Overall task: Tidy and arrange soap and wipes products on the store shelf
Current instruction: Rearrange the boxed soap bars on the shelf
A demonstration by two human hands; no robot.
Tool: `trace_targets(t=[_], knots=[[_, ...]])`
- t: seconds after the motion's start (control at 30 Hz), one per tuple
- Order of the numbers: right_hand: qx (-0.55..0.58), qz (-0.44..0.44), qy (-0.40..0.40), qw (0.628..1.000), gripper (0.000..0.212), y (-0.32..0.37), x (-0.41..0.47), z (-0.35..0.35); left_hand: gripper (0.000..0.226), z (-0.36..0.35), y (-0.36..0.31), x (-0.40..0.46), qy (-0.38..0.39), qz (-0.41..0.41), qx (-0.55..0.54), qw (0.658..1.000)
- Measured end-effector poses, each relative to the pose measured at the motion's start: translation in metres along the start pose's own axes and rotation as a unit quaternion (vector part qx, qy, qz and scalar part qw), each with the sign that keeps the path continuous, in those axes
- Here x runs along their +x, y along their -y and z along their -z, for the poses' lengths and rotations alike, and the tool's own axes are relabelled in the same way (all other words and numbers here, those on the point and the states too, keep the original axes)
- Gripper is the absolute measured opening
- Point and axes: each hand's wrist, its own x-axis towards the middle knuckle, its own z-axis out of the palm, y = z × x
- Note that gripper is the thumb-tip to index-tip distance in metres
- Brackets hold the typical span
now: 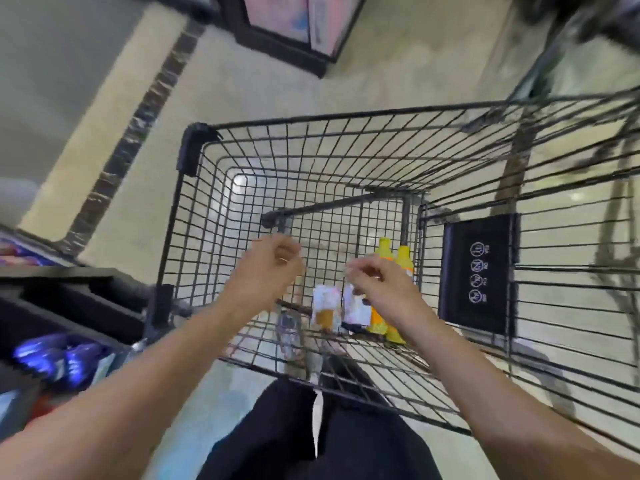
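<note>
one black wire cart, square mesh, seen from above. two yellow bottles, smooth plastic, laid side by side at 3 o'clock of cart floor. two white flat packs just beside them, toward 9 o'clock. left hand and right hand held above cart, fingers loosely curled, nothing gripped. shelf at 9 o'clock, blue packs blurred.
</note>
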Motion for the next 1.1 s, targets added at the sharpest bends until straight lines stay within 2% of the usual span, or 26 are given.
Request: trace_targets(t=[0.07, 0.13, 0.2, 0.3, 0.4, 0.47, 0.57, 0.6, 0.67, 0.8, 0.9, 1.1], knots=[[0.029, 0.067, 0.039, 0.997, 0.002, 0.035, -0.037, 0.002, 0.009, 0.041, -0.020, -0.037, -0.023, -0.041, -0.034, 0.998], [0.051, 0.123, 0.075, 0.988, 0.015, 0.071, -0.076, 0.007, 0.007, 0.075, -0.040, -0.079, -0.052, -0.078, -0.065, 0.993], [0.054, 0.160, 0.103, 0.980, 0.018, 0.098, -0.110, 0.010, 0.006, 0.099, -0.053, -0.125, -0.096, -0.103, -0.101, 0.985], [0.045, 0.243, 0.140, 0.959, 0.019, 0.127, -0.157, 0.008, 0.007, 0.115, -0.056, -0.200, -0.179, -0.124, -0.140, 0.966], [0.003, 0.310, 0.189, 0.932, 0.033, 0.151, -0.191, 0.004, 0.012, 0.116, -0.046, -0.266, -0.254, -0.128, -0.182, 0.941], [-0.024, 0.350, 0.242, 0.904, 0.037, 0.165, -0.213, -0.003, 0.016, 0.112, -0.034, -0.310, -0.327, -0.116, -0.217, 0.913], [-0.066, 0.395, 0.317, 0.860, 0.032, 0.183, -0.247, -0.019, 0.007, 0.105, -0.019, -0.386, -0.440, -0.112, -0.275, 0.848], [-0.087, 0.415, 0.335, 0.841, 0.025, 0.188, -0.262, -0.026, 0.020, 0.100, -0.014, -0.413, -0.468, -0.114, -0.276, 0.832], [-0.111, 0.447, 0.375, 0.805, 0.012, 0.191, -0.291, -0.043, 0.030, 0.087, -0.001, -0.462, -0.507, -0.103, -0.282, 0.808], [-0.130, 0.480, 0.452, 0.740, 0.006, 0.182, -0.362, -0.089, 0.005, 0.061, 0.040, -0.546, -0.587, -0.061, -0.291, 0.753], [-0.144, 0.486, 0.513, 0.693, 0.003, 0.162, -0.419, -0.128, 0.020, 0.038, 0.077, -0.609, -0.638, -0.020, -0.285, 0.715], [-0.151, 0.502, 0.601, 0.603, 0.005, 0.107, -0.554, -0.235, 0.019, 0.004, 0.156, -0.752, -0.726, 0.010, -0.308, 0.615]])
